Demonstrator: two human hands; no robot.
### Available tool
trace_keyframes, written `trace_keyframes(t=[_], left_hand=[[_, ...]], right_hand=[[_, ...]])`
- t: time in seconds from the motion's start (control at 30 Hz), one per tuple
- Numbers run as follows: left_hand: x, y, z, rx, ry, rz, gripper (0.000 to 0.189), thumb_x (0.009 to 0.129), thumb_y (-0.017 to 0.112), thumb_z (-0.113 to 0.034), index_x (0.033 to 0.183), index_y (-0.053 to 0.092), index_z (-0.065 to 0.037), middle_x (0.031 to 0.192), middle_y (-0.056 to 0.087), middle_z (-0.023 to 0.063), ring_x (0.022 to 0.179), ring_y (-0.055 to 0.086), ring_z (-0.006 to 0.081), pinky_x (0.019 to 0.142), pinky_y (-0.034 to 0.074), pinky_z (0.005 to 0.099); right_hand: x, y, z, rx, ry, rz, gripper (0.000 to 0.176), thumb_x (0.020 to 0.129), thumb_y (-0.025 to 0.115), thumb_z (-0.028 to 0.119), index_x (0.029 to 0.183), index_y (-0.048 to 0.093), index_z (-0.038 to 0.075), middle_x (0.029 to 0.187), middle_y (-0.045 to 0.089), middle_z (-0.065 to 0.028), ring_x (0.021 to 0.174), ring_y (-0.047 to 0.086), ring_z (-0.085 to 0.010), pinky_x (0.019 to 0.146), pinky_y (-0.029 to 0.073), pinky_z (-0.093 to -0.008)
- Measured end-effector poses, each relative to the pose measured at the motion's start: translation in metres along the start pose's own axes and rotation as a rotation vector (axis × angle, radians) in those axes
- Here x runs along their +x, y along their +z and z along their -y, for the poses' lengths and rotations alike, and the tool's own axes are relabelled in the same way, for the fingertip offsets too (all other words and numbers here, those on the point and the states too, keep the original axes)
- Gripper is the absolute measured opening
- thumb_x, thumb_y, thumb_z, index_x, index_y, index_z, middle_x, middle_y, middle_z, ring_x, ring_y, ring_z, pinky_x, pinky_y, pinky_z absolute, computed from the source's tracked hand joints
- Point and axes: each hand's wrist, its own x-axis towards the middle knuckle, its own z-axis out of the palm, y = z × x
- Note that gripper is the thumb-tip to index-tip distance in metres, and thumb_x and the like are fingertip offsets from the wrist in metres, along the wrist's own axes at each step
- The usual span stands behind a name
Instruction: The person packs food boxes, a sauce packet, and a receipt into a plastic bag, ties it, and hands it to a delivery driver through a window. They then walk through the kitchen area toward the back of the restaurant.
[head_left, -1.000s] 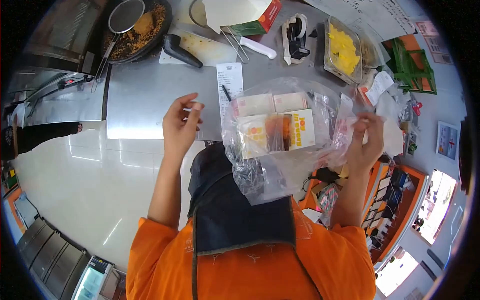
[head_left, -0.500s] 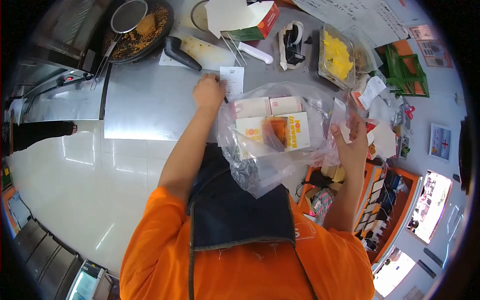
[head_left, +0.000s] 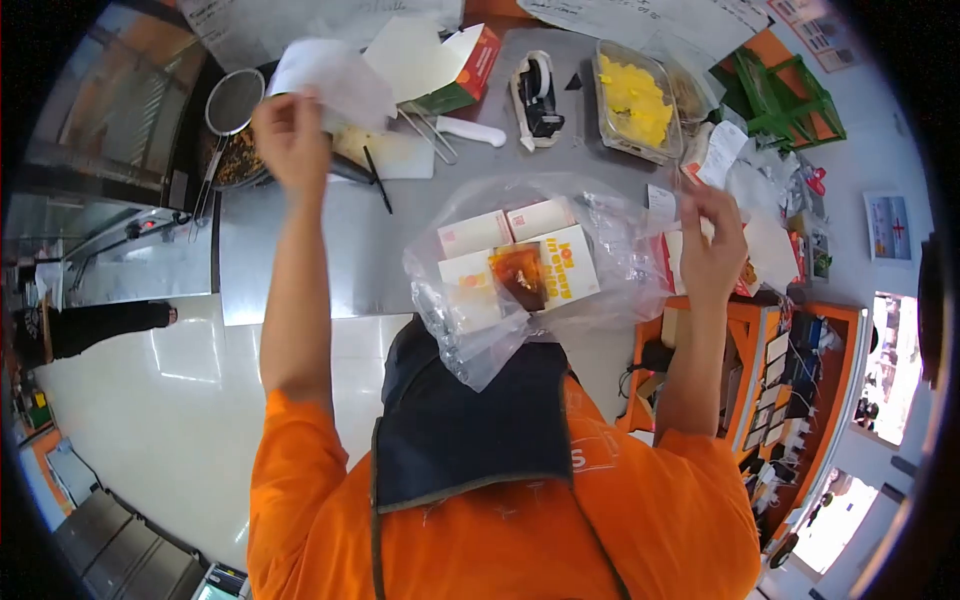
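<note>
My left hand is raised at the upper left, closed on the edge of a white paper slip that is blurred by motion. A clear plastic bag lies on the metal counter in front of me. Inside it are a yellow-and-white box, two smaller white boxes and a packet with brown-orange contents. My right hand hovers by the bag's right side, thumb and bent fingers apart, with nothing visible between them. A black pen lies left of the bag.
Behind the bag are a white-handled knife, a tape dispenser, an open red-and-green box and a tub of yellow food. A strainer rests at the left. Green racks stand at the right.
My left hand has moved left and up, and the paper slip from the counter is now lifted in it. My right hand has let go of the bag's side. The pen now shows fully.
</note>
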Motion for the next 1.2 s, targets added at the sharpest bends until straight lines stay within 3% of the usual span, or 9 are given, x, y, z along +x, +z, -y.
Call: trace_keyframes(t=[0.17,0.37,0.57,0.6,0.7,0.87,0.9,1.1,1.2], left_hand=[[0.032,-0.04,-0.099,-0.256,-0.166,-0.316,0.023,0.084,0.066,0.003,0.1,0.051,-0.002,0.093,0.064,0.01,0.084,0.063,0.0156,0.075,0.054,0.0289],[-0.019,-0.028,-0.184,-0.202,-0.179,0.008,0.053,0.085,0.056,0.008,0.135,0.039,0.006,0.114,0.059,0.0173,0.105,0.059,0.0263,0.095,0.048,0.0424],[-0.039,-0.054,-0.216,-0.764,-0.288,0.2,0.042,0.088,0.052,0.0,0.129,0.046,0.007,0.123,0.055,0.0245,0.114,0.056,0.0347,0.099,0.046,0.0465],[-0.045,-0.065,-0.219,-0.846,-0.306,0.327,0.036,0.087,0.054,0.0,0.123,0.055,0.005,0.12,0.058,0.021,0.112,0.057,0.0333,0.101,0.044,0.0452],[-0.075,-0.096,-0.203,-0.354,-0.209,-0.099,0.037,0.087,0.061,-0.004,0.123,0.056,0.001,0.122,0.057,0.019,0.111,0.058,0.0315,0.101,0.044,0.0462],[-0.085,-0.085,-0.228,0.024,-0.212,-0.237,0.054,0.087,0.053,-0.001,0.139,0.04,0.003,0.139,0.044,0.0223,0.125,0.046,0.0314,0.105,0.038,0.0453],[-0.084,-0.085,-0.23,0.048,-0.203,-0.221,0.055,0.086,0.054,-0.001,0.139,0.04,0.003,0.139,0.043,0.0222,0.126,0.045,0.0314,0.106,0.037,0.0446],[-0.09,-0.09,-0.231,-0.028,-0.176,-0.146,0.056,0.086,0.052,0.0,0.14,0.04,0.003,0.14,0.043,0.0217,0.126,0.045,0.0309,0.106,0.037,0.043],[-0.092,-0.086,-0.233,-0.073,-0.202,-0.13,0.055,0.085,0.052,0.001,0.139,0.041,0.004,0.14,0.043,0.0216,0.125,0.046,0.0304,0.105,0.038,0.0424]], right_hand=[[0.085,0.057,-0.063,0.044,0.157,0.441,0.029,0.094,0.061,0.026,0.102,0.066,-0.002,0.09,0.068,-0.0058,0.081,0.062,-0.0106,0.076,0.049,-0.0263],[0.122,0.099,0.042,0.386,-0.001,0.545,0.042,0.093,0.059,0.041,0.103,0.067,0.001,0.093,0.068,-0.0043,0.084,0.061,-0.0116,0.071,0.049,-0.0271],[0.165,0.235,-0.074,-0.474,0.056,0.759,0.058,0.091,0.051,0.053,0.104,0.066,-0.002,0.09,0.068,-0.0211,0.085,0.066,-0.0349,0.076,0.051,-0.0435],[0.155,0.238,-0.084,-0.522,-0.001,0.766,0.058,0.092,0.048,0.052,0.103,0.068,-0.002,0.095,0.068,-0.0245,0.09,0.065,-0.04,0.08,0.05,-0.0457],[0.143,0.254,-0.097,-0.362,0.157,0.69,0.051,0.088,0.058,0.046,0.095,0.069,-0.003,0.094,0.067,-0.0252,0.092,0.065,-0.0396,0.081,0.051,-0.0429],[0.128,0.253,-0.113,-0.288,0.175,0.342,0.038,0.081,0.069,0.035,0.085,0.07,-0.003,0.091,0.068,-0.0236,0.087,0.067,-0.0368,0.077,0.051,-0.042],[0.137,0.247,-0.114,-0.208,0.299,0.539,0.038,0.082,0.069,0.034,0.089,0.069,-0.003,0.086,0.068,-0.0203,0.075,0.066,-0.0328,0.071,0.05,-0.0434],[0.134,0.235,-0.096,0.13,0.722,0.539,0.029,0.086,0.066,0.032,0.09,0.065,0.002,0.069,0.059,-0.0072,0.061,0.054,-0.0218,0.062,0.049,-0.0416],[0.134,0.24,-0.1,0.614,1.026,0.368,0.036,0.082,0.066,0.024,0.105,0.065,-0.003,0.092,0.067,-0.0141,0.078,0.063,-0.0259,0.074,0.052,-0.0399]])
